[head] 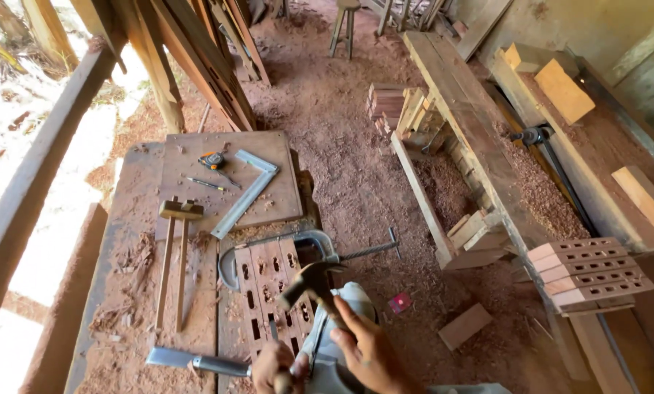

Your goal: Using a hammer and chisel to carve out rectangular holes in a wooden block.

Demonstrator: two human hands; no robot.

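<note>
Nearest the camera, the right hand (367,350) gripped a heavy, top-weighted hammer (308,281) by its handle; the left hand (276,368) clenched a stiff chisel (195,361) over clamped mortised boards (268,292) on the desk (130,292).
</note>
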